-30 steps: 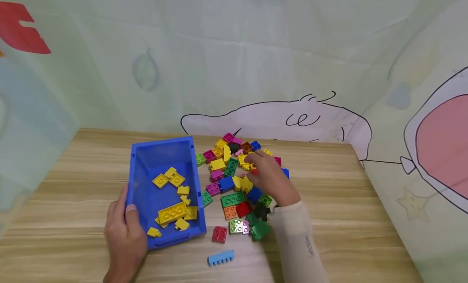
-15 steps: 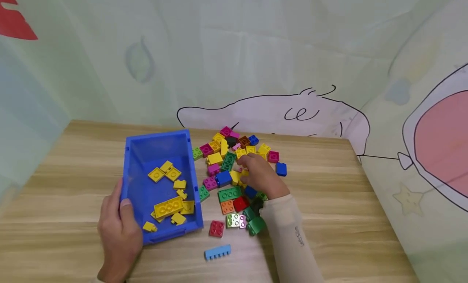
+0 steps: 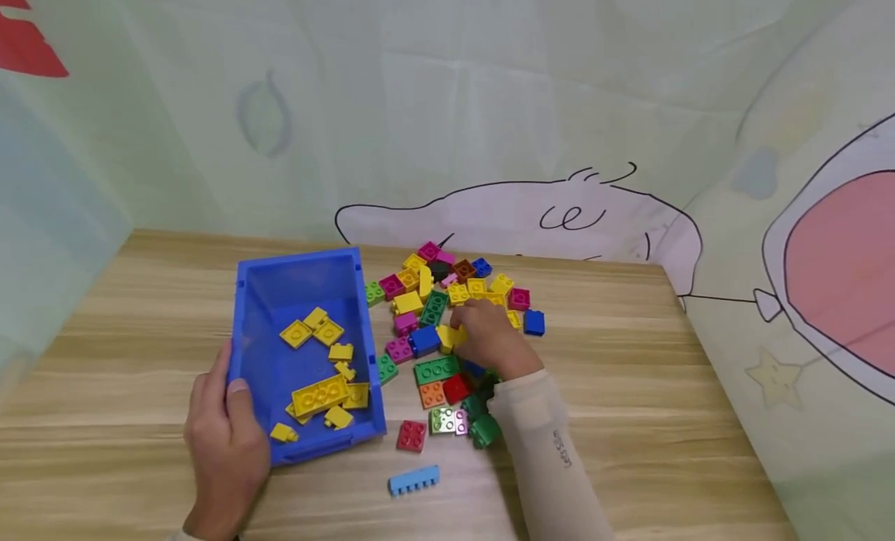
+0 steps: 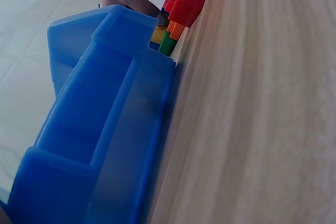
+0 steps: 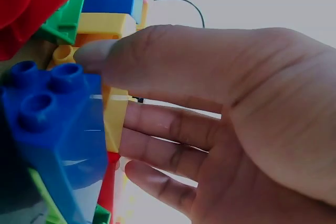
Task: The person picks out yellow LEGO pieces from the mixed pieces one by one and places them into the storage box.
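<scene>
On the wood-grain table (image 3: 650,417), the left hand (image 3: 227,428) grips the left side of a blue bin (image 3: 301,283) holding yellow toy bricks (image 3: 319,396); right of it, among mixed-colour bricks (image 3: 423,341), the right hand (image 3: 493,339) pinches a yellow brick (image 5: 114,124) between thumb (image 5: 157,59) and fingers (image 5: 168,121).

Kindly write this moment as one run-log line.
left hand: holds blue bin; right hand: touches yellow brick, grip unclear; inside bin: yellow bricks

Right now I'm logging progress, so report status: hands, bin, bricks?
Left hand grips blue bin. Bin holds yellow pieces. Right hand at yellow brick, grip unconfirmed. Other bricks crowd close around it.
</scene>
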A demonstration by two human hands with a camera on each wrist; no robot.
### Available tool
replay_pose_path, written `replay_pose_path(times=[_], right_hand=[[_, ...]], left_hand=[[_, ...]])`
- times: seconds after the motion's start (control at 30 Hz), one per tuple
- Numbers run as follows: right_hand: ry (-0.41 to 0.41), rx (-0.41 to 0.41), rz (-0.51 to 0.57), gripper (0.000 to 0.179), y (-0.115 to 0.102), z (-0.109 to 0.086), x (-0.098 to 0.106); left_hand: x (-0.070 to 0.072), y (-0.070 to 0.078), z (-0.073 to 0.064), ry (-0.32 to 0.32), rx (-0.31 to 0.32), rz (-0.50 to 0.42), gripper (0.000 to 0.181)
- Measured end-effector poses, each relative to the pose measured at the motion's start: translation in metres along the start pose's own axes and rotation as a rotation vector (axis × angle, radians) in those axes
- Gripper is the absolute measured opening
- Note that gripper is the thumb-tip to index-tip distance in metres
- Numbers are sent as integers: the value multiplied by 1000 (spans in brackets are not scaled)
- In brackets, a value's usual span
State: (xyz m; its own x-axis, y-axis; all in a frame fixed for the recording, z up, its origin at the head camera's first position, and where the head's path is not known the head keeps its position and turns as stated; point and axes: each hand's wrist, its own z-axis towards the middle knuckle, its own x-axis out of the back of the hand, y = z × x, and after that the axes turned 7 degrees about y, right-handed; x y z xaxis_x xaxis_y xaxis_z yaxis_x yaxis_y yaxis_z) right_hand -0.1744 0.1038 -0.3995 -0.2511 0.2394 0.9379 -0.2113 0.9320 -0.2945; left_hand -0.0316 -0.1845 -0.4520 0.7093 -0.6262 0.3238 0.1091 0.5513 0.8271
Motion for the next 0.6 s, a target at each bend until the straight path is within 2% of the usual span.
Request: replay_pose_path(times=[0.33,0.47,0.6], right_hand=[[-3,-22,37,36,-4,-5,7],[26,-17,36,39,-6,-10,13],[91,20,64,46,-9,-23,26]], left_hand=[[1,0,0,7,14,-6,48],[1,-1,0,0,26,4,48],[-2,0,0,-7,19,-5,48]])
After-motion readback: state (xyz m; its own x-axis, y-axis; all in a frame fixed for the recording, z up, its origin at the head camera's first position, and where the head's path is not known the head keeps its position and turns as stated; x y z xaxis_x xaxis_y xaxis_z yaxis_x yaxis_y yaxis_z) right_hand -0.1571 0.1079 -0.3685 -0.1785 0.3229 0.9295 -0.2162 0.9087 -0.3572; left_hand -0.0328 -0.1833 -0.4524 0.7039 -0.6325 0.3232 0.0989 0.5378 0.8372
